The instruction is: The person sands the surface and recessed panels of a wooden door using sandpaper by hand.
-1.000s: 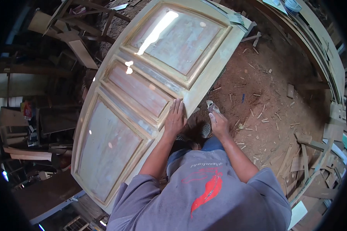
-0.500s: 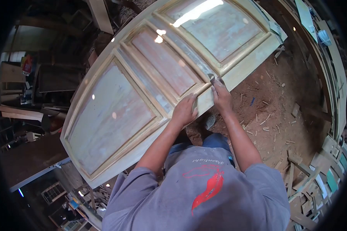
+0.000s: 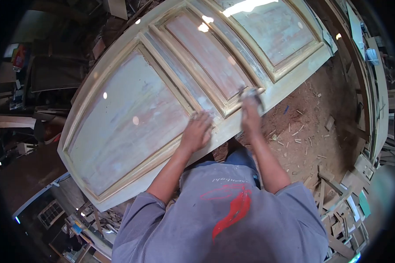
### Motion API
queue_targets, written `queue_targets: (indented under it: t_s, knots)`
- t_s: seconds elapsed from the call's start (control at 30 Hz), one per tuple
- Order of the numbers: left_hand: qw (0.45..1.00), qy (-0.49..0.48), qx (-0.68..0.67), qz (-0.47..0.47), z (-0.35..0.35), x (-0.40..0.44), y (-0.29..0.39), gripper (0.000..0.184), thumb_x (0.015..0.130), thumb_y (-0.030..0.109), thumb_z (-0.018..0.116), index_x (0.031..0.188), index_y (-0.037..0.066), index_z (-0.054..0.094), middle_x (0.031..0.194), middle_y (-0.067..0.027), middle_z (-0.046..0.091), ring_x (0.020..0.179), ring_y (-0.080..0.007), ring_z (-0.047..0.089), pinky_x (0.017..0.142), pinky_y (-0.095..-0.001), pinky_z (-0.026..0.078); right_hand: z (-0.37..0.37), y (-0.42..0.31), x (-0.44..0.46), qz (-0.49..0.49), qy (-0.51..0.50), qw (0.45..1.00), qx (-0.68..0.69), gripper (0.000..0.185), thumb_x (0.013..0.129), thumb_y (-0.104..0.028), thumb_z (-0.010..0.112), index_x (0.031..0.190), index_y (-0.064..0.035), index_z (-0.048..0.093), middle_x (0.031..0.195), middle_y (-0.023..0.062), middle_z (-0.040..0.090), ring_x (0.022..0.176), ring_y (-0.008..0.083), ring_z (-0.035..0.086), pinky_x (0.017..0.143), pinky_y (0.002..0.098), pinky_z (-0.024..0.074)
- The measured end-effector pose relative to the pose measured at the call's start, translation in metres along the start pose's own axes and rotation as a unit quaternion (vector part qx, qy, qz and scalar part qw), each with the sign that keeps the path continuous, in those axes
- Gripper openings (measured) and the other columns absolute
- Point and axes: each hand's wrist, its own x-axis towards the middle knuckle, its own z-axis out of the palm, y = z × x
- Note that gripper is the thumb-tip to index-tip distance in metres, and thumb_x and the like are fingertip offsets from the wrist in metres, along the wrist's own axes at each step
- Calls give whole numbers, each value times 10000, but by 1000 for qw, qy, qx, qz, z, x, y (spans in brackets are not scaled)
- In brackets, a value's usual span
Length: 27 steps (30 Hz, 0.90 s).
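A large wooden door panel (image 3: 232, 127) lies in front of me, with raised mouldings around several inset panels. My left hand (image 3: 197, 132) rests on its near edge, beside the lower corner of the left inset panel (image 3: 131, 118). Those fingers lie fairly flat and hold nothing that I can see. At the lower right corner of the narrow middle panel (image 3: 206, 57), my right hand (image 3: 251, 118) is closed on a small greyish piece of sandpaper (image 3: 252, 93). Motion blurs that hand and the sandpaper, and its fingertips are partly hidden.
Wood scraps and shavings litter the reddish dirt floor (image 3: 294, 127) to the right. Stacked boards (image 3: 377, 96) stand along the far right, with a pile of offcuts (image 3: 342, 215) below them. A dark work area with timber lies at the left.
My right hand has lifted slightly and blurs with movement at the moulding corner. My left hand has slid left along the near edge. The camera view has shifted a little.
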Motion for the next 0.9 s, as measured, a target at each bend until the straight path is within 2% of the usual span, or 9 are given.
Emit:
queue_targets:
  t_s: [0.13,0.23,0.37,0.47,0.53,0.7,0.8,0.83,0.9]
  knots:
    - [988,132,18,-80,-16,-37,-58,552,980,237,736,1486,46,626,1610,-242,567,1571,-449,461,1333,-622,299,34,-44,-64,-161,-124,977,-57,560,1066,-190,667,1597,-41,570,1584,240,607,1544,461,497,1317,556,352]
    - [979,158,75,-106,-32,-70,-108,557,973,260,744,1467,36,619,1588,-258,570,1552,-473,467,1319,-634,314,29,-43,-37,-54,-168,976,-129,788,1044,-341,712,1703,-33,408,1702,254,485,1620,489,378,1350,592,270]
    - [963,217,111,-115,-37,-73,-137,599,960,283,756,1481,36,593,1623,-265,524,1555,-476,454,1315,-637,319,24,-53,-52,-101,-181,960,-186,892,1057,-484,679,1734,-19,334,1798,262,317,1678,457,267,1359,577,253]
    - [958,225,122,-133,-36,-70,-134,659,937,305,772,1503,35,570,1650,-269,489,1566,-475,436,1312,-636,323,22,-39,-56,-129,-193,956,-180,866,1056,-443,686,1730,-17,350,1775,249,371,1641,453,340,1342,581,278]
    - [960,213,116,-141,-39,-74,-133,677,925,305,775,1511,37,567,1654,-263,488,1571,-470,429,1316,-628,322,20,-60,-31,-154,-112,971,-141,674,1004,-192,747,1615,-11,528,1599,232,595,1442,430,573,1243,545,424]
    - [955,216,124,-163,-37,-72,-131,659,924,257,760,1521,62,562,1646,-227,518,1554,-456,453,1315,-607,331,2,-48,-14,-122,-143,978,-95,598,927,47,763,1507,-45,649,1319,221,743,1248,378,716,1056,457,584]
    - [953,225,123,-164,-40,-68,-130,657,908,235,760,1513,66,570,1643,-211,527,1550,-445,462,1315,-591,340,-18,-78,-15,-38,-83,995,43,654,929,23,788,1549,-59,598,1239,223,738,1215,403,712,1040,504,584]
    - [952,228,123,-165,-41,-67,-127,654,903,229,760,1509,67,574,1642,-209,528,1550,-441,464,1316,-585,342,-17,-63,-20,69,-99,993,11,841,899,-87,887,1642,-96,493,1235,182,746,1103,385,733,1002,492,596]
    - [950,232,118,-174,-38,-69,-128,641,908,251,731,1508,78,584,1668,-185,502,1574,-432,432,1330,-589,325,-26,-60,-9,44,-155,981,-109,958,855,-155,938,1671,-100,439,1295,188,710,1167,381,702,1022,502,586]
